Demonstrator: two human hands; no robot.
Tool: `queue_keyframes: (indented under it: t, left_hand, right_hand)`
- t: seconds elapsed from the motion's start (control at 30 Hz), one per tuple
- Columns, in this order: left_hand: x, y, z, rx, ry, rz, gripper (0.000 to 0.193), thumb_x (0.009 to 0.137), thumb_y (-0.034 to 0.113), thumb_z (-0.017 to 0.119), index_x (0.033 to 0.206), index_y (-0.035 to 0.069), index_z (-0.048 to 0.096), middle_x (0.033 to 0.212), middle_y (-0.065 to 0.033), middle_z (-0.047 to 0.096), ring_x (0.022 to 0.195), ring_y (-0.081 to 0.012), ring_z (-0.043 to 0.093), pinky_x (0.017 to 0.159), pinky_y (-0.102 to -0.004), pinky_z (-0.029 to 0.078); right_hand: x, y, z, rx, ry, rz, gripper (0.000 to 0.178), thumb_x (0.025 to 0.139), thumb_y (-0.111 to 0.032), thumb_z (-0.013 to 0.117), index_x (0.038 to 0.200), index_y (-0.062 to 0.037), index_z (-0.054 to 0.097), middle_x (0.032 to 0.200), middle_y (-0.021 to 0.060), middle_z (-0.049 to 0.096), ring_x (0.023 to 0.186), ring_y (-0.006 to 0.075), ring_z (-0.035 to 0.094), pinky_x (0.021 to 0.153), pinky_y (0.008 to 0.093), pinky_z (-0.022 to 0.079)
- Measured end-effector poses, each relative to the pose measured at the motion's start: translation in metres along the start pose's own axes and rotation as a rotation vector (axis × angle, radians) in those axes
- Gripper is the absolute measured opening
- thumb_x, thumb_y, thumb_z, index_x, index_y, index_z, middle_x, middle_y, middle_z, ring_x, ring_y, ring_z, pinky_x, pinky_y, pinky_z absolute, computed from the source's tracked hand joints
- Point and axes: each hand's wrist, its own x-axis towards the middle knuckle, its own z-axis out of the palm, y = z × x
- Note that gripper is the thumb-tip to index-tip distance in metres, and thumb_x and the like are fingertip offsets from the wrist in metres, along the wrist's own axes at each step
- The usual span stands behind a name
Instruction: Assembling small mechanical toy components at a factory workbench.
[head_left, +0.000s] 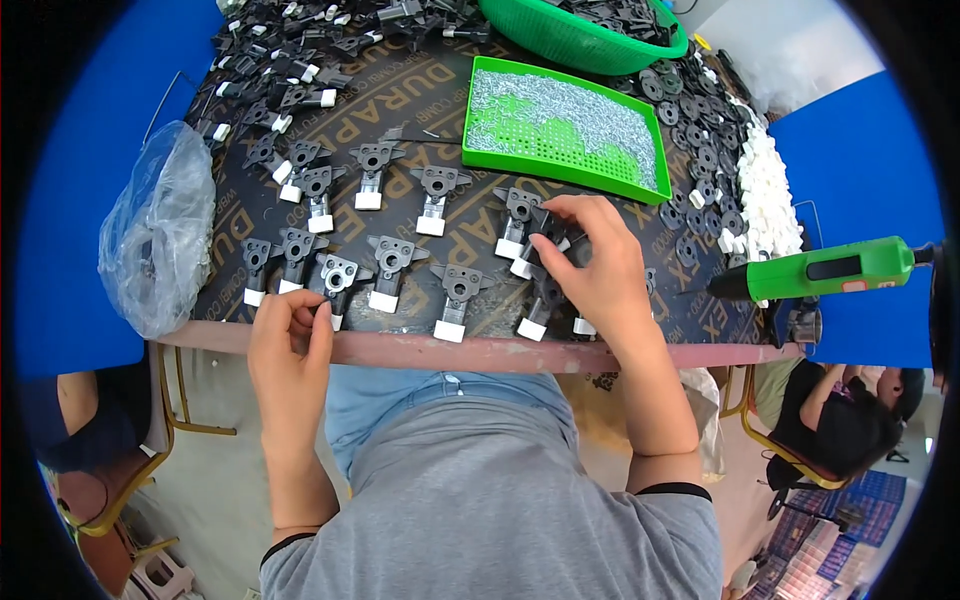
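Observation:
Black plastic brackets with white feet lie in rough rows along the near part of the table. At the left, my left hand (287, 345) is closed, thumb and index finger pinched at the lower end of one bracket (339, 274). My right hand (600, 262) curls over the right end of the rows. Its thumb and index finger pinch a dark bracket, mostly hidden under the fingers, with a white foot (522, 268) showing. Touching close beside it is another bracket (520, 205). Between my hands lie more brackets, such as one upright bracket (461, 288).
A green tray (570, 176) of small metal screws lies beyond the rows, with a green basket (590, 48) of black parts behind it. Black discs (705, 158) and white pieces (768, 190) cover the right side. A green electric screwdriver (830, 270) hangs there; a plastic bag (160, 235) sits left.

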Motion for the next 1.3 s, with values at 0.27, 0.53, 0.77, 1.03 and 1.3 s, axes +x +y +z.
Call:
queue_keyframes:
  t: [0.27,0.53,0.77,1.03,1.3]
  left_hand:
    - [0.001,0.018,0.002,0.023,0.039,0.13,0.011,0.081,0.0,0.068,0.09,0.004,0.063,0.078,-0.0056,0.055,0.069,-0.0185,0.053,0.064,-0.0296,0.043]
    - [0.042,0.07,0.066,0.201,-0.362,0.763,0.043,0.081,0.024,0.07,0.117,0.004,0.06,0.129,-0.01,0.054,0.127,-0.0297,0.043,0.105,-0.0454,0.035]
    - [0.042,0.069,0.09,0.484,-0.459,0.746,0.069,0.081,0.051,0.06,0.132,0.005,0.052,0.145,-0.0111,0.042,0.14,-0.032,0.028,0.113,-0.0515,0.023]
    - [0.028,0.084,0.115,0.285,-0.537,0.803,0.07,0.078,0.049,0.064,0.134,0.01,0.051,0.148,-0.0096,0.038,0.138,-0.0317,0.033,0.112,-0.053,0.023]
    - [0.022,0.083,0.108,0.349,-0.484,0.745,0.069,0.079,0.047,0.065,0.133,0.007,0.05,0.15,-0.0115,0.035,0.139,-0.0334,0.029,0.113,-0.053,0.022]
  right_hand:
    - [0.006,0.016,-0.026,-0.147,-0.168,0.021,0.034,0.079,-0.015,0.076,0.107,-0.0029,0.062,0.1,0.0118,0.065,0.094,0.0277,0.062,0.083,0.0355,0.049]
    - [0.006,0.018,-0.03,-0.138,-0.167,0.027,0.033,0.08,-0.015,0.073,0.108,-0.0034,0.062,0.102,0.0134,0.065,0.097,0.0309,0.061,0.086,0.0384,0.046]
    - [0.006,0.025,-0.039,-0.128,-0.041,-0.014,0.027,0.084,-0.01,0.068,0.11,-0.0057,0.064,0.105,0.0143,0.064,0.103,0.0338,0.058,0.092,0.0394,0.044]
    - [0.011,0.044,-0.052,-0.23,-0.248,-0.033,0.029,0.074,0.008,0.062,0.1,-0.0037,0.062,0.115,0.0117,0.061,0.11,0.0331,0.054,0.095,0.0401,0.044]
    - [0.012,0.046,-0.06,-0.152,-0.276,-0.102,0.023,0.077,0.011,0.056,0.096,-0.0014,0.059,0.119,0.0142,0.062,0.112,0.0339,0.057,0.094,0.0382,0.045]
